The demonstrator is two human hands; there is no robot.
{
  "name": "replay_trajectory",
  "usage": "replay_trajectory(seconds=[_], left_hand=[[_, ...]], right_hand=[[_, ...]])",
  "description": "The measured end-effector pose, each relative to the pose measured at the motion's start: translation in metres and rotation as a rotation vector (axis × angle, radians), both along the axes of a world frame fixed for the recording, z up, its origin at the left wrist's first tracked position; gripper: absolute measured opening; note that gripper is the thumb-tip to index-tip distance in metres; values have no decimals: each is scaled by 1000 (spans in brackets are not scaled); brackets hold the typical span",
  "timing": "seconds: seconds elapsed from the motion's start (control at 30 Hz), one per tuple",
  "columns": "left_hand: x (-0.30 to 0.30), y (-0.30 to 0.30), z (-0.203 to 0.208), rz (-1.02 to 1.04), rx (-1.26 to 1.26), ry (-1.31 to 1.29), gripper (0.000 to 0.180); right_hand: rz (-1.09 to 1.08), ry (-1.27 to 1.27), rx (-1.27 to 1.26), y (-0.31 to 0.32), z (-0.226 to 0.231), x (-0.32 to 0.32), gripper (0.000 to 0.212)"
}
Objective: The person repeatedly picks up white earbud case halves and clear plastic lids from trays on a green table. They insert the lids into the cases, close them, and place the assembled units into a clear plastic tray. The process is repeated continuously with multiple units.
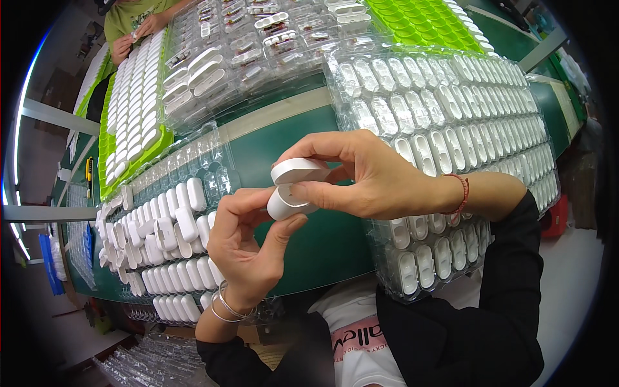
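A white earphone case lies between my two hands over the middle of the table. My left hand (246, 235) is closed round its lower shell (278, 205), thumb below and fingers behind. My right hand (380, 177) grips the rounded lid (295, 170), with its thumb on the case at the gap between the two parts. The lid stands raised and tilted above the shell. Whether a hinge joins them cannot be made out.
Right of my hands stands a clear tray (385, 284) of open white shells. At left, another clear tray (218, 155) holds white cases, some piled loosely. Light-green trays (419, 26) and more clear trays line the far side. A co-worker's hands (148, 27) are at the far left.
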State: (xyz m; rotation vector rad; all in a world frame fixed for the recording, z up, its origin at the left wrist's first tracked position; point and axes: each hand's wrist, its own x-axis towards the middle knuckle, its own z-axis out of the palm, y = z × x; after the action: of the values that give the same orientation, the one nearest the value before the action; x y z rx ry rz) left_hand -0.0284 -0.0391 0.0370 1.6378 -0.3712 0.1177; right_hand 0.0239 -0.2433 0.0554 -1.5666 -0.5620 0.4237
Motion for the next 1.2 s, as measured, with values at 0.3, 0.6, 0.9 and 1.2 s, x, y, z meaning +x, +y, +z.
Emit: replay_trajectory(seconds=[0.3,0.6,0.9,1.2], left_hand=[[-4,-3,-2,1,-45,16,32],[-1,2,4,-56,-161,147,30],[8,-2,5,-7,-228,252,28],[47,-24,9,-30,-225,309,33]], right_hand=[[11,53,-15,1,4,-4,31],[25,57,43,-2,-1,6,34],[-361,-638,-119,-11,-5,15,38],[-288,-480,-284,-36,12,45,12]])
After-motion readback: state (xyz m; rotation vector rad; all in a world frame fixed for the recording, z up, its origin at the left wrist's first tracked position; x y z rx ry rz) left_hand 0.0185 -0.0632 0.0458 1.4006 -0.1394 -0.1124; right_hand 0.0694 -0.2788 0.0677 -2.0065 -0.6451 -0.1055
